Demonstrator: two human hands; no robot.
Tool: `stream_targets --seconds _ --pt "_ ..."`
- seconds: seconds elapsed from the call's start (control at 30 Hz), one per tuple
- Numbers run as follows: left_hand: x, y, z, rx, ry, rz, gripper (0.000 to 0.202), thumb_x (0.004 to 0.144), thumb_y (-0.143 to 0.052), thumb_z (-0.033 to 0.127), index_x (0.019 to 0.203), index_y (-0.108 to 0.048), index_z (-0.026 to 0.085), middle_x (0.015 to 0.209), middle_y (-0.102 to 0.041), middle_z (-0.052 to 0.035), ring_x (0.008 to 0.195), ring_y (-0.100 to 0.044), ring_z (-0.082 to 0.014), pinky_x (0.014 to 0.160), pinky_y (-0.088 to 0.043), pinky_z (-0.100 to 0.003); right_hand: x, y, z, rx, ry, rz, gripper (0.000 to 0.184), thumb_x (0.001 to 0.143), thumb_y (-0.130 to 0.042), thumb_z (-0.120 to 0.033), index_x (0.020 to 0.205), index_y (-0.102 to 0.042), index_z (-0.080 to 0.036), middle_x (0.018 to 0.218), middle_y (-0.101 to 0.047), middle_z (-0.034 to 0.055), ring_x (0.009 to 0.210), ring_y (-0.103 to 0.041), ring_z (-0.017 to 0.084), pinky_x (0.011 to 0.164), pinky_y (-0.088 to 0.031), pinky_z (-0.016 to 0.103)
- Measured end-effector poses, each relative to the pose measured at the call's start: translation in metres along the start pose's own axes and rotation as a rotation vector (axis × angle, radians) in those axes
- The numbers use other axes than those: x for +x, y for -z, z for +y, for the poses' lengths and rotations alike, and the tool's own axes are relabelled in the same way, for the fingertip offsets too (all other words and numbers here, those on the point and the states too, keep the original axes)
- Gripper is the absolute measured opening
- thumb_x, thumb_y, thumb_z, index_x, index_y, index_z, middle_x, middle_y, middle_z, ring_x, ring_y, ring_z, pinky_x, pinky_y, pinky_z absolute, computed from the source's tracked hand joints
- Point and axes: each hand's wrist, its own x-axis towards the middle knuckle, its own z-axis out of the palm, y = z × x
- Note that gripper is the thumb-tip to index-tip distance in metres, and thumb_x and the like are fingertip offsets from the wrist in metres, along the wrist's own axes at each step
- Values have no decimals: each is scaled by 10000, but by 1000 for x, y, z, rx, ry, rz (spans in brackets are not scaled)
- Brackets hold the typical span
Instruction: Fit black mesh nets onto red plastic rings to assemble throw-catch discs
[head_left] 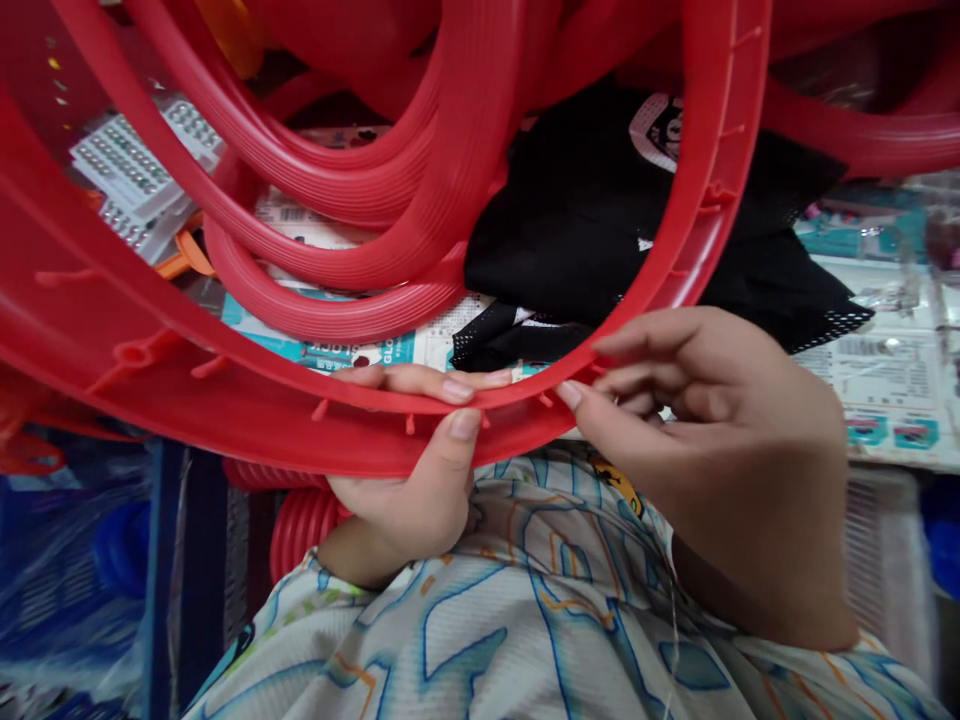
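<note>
A large red plastic ring [247, 400] with a hollow channel and small pegs inside is held close to my body. My left hand [424, 490] is closed on its near rim, with the thumb on the channel side and the fingers along the inner edge. At the right of the near rim, my right hand [720, 430] pinches the ring's edge between thumb and fingers. Its other fingers are curled and partly hidden. Inside the ring's opening, a black cloth [570, 220] with a white print lies on the work surface.
More red ribbed rings [337, 240] lie beyond. White cards of small beads [142, 160] sit at left, near an orange plastic piece [187, 255]. Printed packaging [892, 350] covers the surface at right. A blue crate [75, 590] stands low left, a white basket [885, 560] low right.
</note>
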Motion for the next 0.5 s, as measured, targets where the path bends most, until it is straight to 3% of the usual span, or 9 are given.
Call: stream_targets --seconds 0.07,0.17,0.33,0.43,0.5 --pt "3 1 0 -35 21 20 357 784 -680 44 1095 -588 192 866 -659 50 750 -718 -137 781 -650 -346 0 0 2 -47 42 -12 260 780 -687 -145 1032 -665 -205 632 -659 -70 477 -583 69 505 -473 188" --pt "7 8 -1 -76 58 1 360 775 -698 63 1099 -614 196 891 -665 50 766 -723 -137 794 -650 -331 1 0 -1 -220 120 -45 238 832 -629 -147 1056 -703 -180 625 -662 -44 510 -588 89 590 -484 225" --pt "4 21 -1 -76 48 4 474 783 -758 295 1226 -596 247 1070 -694 37 893 -724 -134 887 -610 -271 3 -5 -18 -398 182 -30 247 904 -529 -193 1064 -712 -149 629 -667 5 576 -626 144 640 -477 272" --pt "-2 18 -3 -45 131 -122 651 721 -817 262 1305 -531 271 1186 -670 1 1035 -692 -158 971 -569 -290 5 -11 -24 -417 212 -41 236 900 -514 -200 1017 -713 -147 654 -685 15 583 -632 154 583 -437 282" --pt "-5 11 -6 -71 154 -139 618 731 -804 201 1282 -527 247 1163 -683 -24 1061 -678 -154 991 -552 -301 6 -15 -25 -411 218 -56 221 883 -525 -192 986 -713 -139 667 -699 16 570 -628 152 544 -410 286"
